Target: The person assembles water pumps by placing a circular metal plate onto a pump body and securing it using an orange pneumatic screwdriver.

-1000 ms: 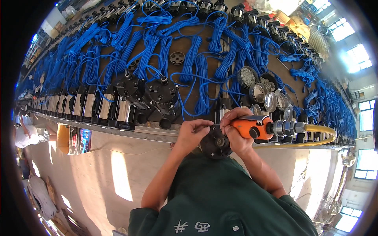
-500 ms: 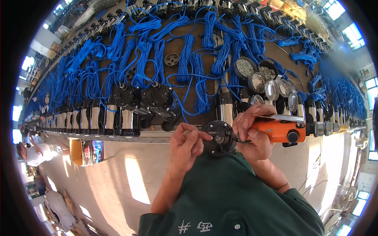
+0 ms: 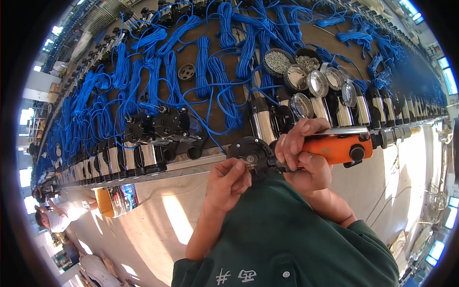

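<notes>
Black round housing (image 3: pixel 251 147): in front of the green shirt (image 3: pixel 287 229), near the bench edge (image 3: pixel 196 161); could twist if poorly braced.
Left hand (image 3: pixel 225 186): pinched narrow at the housing's face; cannot tell whether gripping anything small, easily dropped if so.
Right hand (image 3: pixel 313 178): wrapped around the orange power tool (image 3: pixel 337 149); could nick the left fingertips by slipping.
Blue cable bundles (image 3: pixel 223 88): strewn beyond the bench edge; could snag if dragged.

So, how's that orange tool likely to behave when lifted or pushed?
The orange tool is probably rigid and fairly heavy, given the metal fittings at its rear. Those may make it tip tail-down in the right hand, which grips its front end. Its rounded body might roll, though the black knob could catch.
</notes>
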A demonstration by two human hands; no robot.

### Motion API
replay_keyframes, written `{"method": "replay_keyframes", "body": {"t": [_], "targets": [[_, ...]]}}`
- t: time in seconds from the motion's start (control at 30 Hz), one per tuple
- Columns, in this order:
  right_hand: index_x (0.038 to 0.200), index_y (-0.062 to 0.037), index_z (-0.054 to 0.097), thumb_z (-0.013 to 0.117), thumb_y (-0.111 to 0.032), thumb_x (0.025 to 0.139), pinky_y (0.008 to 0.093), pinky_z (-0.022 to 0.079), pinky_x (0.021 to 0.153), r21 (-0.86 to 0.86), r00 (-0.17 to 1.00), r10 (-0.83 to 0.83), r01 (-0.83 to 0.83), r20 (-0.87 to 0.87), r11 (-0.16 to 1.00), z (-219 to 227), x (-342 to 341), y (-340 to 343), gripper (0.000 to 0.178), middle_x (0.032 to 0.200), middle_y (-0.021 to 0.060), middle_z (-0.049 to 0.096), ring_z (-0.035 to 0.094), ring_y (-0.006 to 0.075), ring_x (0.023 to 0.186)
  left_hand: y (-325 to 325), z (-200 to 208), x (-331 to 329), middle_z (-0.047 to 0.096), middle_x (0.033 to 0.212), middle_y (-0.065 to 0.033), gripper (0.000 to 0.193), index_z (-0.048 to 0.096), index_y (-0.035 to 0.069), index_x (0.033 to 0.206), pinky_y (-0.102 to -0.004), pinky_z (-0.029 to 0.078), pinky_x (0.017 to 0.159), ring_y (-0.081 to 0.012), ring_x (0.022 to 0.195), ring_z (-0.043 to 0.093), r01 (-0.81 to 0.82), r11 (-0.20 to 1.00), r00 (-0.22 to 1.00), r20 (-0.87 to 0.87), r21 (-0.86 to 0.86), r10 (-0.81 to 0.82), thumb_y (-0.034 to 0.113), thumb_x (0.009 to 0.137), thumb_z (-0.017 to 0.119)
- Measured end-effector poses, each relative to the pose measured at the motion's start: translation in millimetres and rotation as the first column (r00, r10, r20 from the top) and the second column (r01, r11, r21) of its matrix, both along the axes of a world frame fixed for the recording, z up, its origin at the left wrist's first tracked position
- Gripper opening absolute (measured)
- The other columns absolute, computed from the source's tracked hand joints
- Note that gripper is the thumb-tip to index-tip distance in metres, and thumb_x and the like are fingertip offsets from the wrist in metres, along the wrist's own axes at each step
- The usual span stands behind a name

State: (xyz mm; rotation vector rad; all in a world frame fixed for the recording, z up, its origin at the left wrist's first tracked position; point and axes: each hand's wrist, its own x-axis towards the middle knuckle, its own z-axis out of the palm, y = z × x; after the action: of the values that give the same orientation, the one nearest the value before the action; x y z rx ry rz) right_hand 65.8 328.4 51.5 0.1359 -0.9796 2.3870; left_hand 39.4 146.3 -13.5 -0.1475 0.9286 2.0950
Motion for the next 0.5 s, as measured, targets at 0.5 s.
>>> {"method": "replay_keyframes", "body": {"t": [0.5], "targets": [[0.103,-0.0012,0.045,0.053,0.001,0.072,0.0320,0.046,0.059,0.433,0.986,-0.107,0.041,0.128,0.901,-65,54,10,0.032,0.079,0.0105,0.049,0.047,0.0146,0.054,21,20,30,0.058,0.068,-0.0053,0.028,0.059,-0.003,0.114,-0.0297,0.046,0.056,-0.0129,0.059,0.056,0.000,0.687,0.714,-0.480,-0.727,-0.509,0.003,0.086,0.059]]}}
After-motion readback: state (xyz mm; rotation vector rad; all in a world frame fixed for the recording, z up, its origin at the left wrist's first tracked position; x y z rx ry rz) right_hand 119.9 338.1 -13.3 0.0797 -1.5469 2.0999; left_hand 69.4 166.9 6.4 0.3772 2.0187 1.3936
